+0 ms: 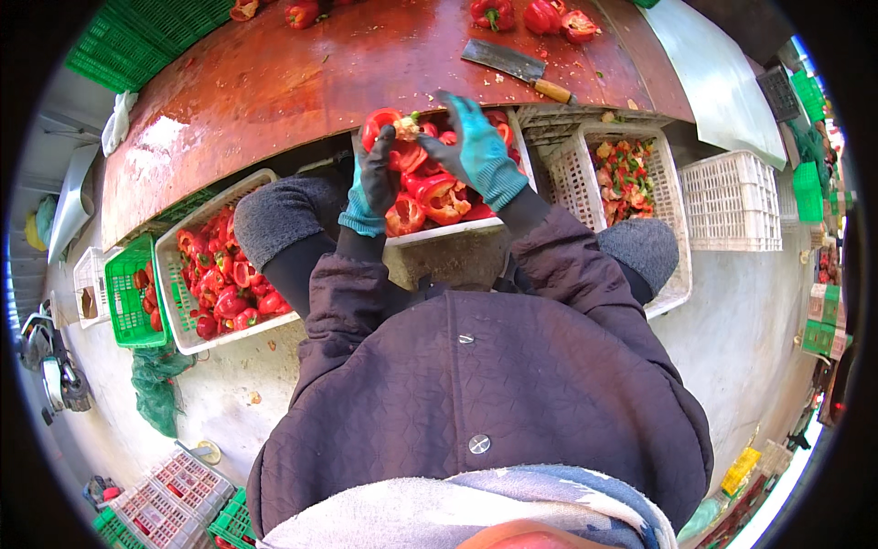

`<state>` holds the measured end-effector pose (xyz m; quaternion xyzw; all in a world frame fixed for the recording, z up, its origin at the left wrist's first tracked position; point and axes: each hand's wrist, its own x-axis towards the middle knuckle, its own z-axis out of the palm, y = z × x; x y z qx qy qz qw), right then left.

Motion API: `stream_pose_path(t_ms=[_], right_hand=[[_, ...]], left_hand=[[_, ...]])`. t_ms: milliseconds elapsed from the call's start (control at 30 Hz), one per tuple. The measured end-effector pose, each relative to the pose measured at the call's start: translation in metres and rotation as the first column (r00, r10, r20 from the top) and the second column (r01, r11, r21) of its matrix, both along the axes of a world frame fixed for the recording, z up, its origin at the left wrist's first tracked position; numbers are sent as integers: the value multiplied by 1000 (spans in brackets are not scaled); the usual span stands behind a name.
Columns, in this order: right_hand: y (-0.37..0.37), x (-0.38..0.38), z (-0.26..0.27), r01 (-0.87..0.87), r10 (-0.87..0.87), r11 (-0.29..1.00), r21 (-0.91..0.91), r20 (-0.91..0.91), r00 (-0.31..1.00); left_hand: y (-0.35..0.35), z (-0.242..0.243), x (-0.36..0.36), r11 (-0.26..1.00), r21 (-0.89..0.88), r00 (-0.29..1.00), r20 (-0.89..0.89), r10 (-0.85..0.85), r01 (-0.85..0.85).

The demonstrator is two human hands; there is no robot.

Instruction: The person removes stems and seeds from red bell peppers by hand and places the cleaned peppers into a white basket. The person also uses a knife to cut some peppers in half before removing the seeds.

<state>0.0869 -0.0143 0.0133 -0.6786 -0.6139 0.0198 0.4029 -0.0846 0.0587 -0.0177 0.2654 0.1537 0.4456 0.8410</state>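
Both hands wear turquoise knit gloves with dark coated fingers. My left hand (pixel 377 175) holds a red bell pepper piece (pixel 379 127) above a white crate (pixel 442 234) of cut red peppers. Beside that piece, my right hand (pixel 466 141) has its thumb and fingers apart, the thumb close to a pale seedy pepper core (pixel 407 127) with a green stem; whether it touches the core is unclear. A cleaver (pixel 507 62) with a wooden handle lies on the reddish table, beyond my right hand. Several red peppers (pixel 492 14) lie behind it.
The table (pixel 254 103) spans the far side. To the left stand a white crate (pixel 236 336) of red peppers and a green crate (pixel 130 291). At the right are a crate (pixel 675 274) with pepper scraps and stacked white crates (pixel 730 199). Green netting (pixel 154 391) lies on the floor.
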Motion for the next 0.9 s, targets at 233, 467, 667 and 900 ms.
stream_pose_path(t_ms=[233, 467, 667, 900], right_hand=[[0, 2, 7, 54, -29, 942, -332, 79, 996], [-15, 38, -10, -488, 65, 865, -114, -940, 334], [-34, 92, 20, -418, 79, 887, 198, -955, -285], [-105, 240, 85, 678, -327, 645, -353, 674, 662]], left_hand=[[-30, 37, 28, 844, 508, 768, -605, 209, 171], [-26, 37, 20, 923, 224, 926, -288, -243, 312], [-12, -4, 11, 472, 850, 822, -432, 371, 233], [-15, -36, -3, 677, 652, 115, -744, 659, 340]])
